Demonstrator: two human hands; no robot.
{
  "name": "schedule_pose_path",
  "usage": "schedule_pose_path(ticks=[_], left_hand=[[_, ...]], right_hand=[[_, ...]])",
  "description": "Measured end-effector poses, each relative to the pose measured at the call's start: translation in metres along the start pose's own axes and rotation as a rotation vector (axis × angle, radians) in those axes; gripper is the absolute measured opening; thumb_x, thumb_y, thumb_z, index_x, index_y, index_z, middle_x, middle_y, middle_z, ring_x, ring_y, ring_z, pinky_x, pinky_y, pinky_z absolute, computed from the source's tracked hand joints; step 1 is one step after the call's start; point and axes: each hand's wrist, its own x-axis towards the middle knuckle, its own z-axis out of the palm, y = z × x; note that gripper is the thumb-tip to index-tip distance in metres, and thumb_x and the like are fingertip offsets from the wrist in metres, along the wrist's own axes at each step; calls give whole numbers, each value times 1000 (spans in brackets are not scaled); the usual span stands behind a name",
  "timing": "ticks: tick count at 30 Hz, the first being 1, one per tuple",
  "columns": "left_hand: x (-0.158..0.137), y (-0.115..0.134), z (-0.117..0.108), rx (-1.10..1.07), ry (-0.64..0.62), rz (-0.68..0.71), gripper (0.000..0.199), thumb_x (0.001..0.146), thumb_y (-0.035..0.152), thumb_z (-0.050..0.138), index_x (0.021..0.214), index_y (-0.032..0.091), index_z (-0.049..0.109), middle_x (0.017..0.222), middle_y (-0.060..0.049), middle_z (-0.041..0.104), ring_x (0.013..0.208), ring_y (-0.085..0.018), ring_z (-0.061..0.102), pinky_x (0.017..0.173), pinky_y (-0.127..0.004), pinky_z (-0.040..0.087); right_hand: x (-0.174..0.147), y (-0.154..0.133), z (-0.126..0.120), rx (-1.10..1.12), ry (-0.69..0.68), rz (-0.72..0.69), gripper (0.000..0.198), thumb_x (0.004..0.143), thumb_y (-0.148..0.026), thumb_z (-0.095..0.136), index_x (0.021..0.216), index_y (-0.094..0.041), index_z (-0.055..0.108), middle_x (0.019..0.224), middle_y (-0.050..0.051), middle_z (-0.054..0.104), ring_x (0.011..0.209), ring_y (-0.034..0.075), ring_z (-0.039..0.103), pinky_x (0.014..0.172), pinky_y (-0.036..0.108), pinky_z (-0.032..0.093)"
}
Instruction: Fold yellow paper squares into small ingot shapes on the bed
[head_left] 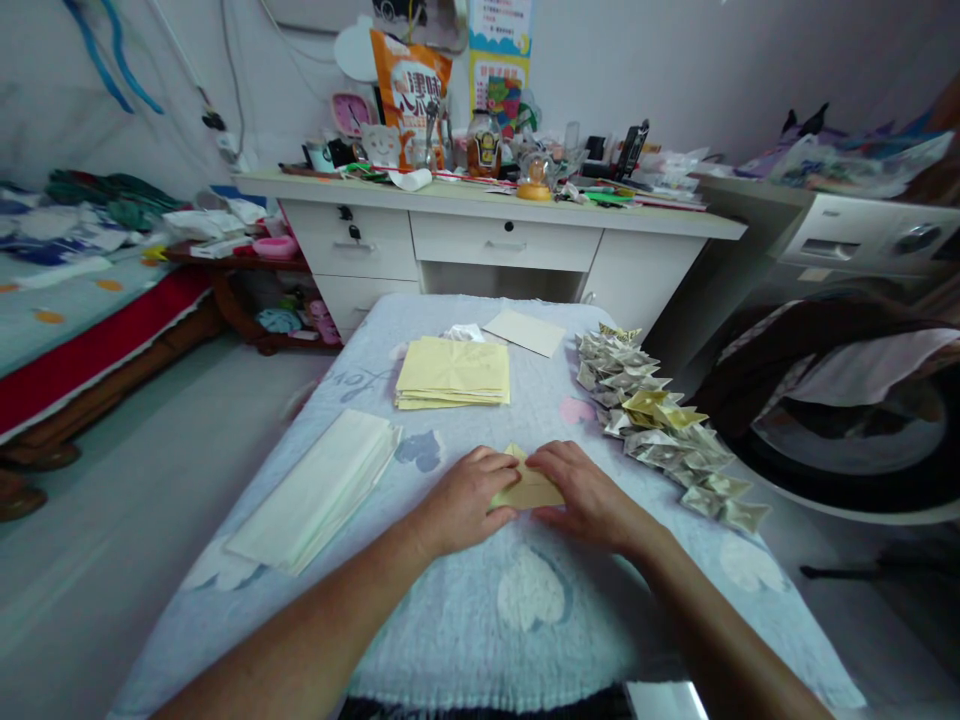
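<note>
Between my hands, low over the cloth-covered table, is a small folded piece of yellow paper (531,488) with a pointed top. My left hand (471,500) grips its left side, thumb at the lower edge and fingers on top. On its right side, my right hand (581,492) is closed the same way, partly covering the paper. Just beyond lies a stack of yellow paper sheets (453,372) with crease lines. A long stack of pale folded paper (319,490) rests to the left. Rows of folded paper pieces (660,420) with pointed corners run along the right side.
A pale card (525,332) and a crumpled white tissue (464,332) lie at the table's far end. Behind stands a white desk (495,228) crowded with jars and an orange bag (411,100). A washing machine (862,250) is at right, a bed (97,320) at left.
</note>
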Motion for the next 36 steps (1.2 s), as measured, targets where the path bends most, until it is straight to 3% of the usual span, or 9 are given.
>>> schedule_pose_path(ticks=[5,9,24,29,36], left_hand=[[-2,-5,-3,-75,-14,12,51,69,29,75,116,21,58,121,-6,58,112,-24,48,97,-39,40],[-3,-11,-3,-92,-33,0,56,67,32,77,119,23,58,126,-6,57,115,-24,47,99,-41,39],[-3,-12,-4,-60,-12,29,36,80,22,61,115,21,61,123,-5,61,115,-21,50,100,-39,41],[-2,-11,0,-39,40,34,42,71,8,55,111,20,64,117,-4,65,108,-21,53,98,-39,42],[1,-7,1,-40,53,-12,23,79,22,60,101,21,67,110,-4,66,104,-21,54,94,-38,44]], right_hand=[[4,12,16,42,-17,14,48,69,-31,76,111,-21,55,114,8,54,103,24,47,90,39,39],[1,21,20,89,-15,2,44,73,-32,73,111,-22,55,117,8,52,107,24,46,92,39,38],[-1,22,17,217,17,-14,31,74,-15,62,104,-21,58,115,7,53,108,23,47,95,40,37],[1,19,20,232,75,29,24,68,-5,56,87,-19,60,109,6,57,104,21,49,93,38,38],[5,17,25,209,126,67,13,77,-8,57,81,-19,63,103,6,59,98,19,52,89,36,41]])
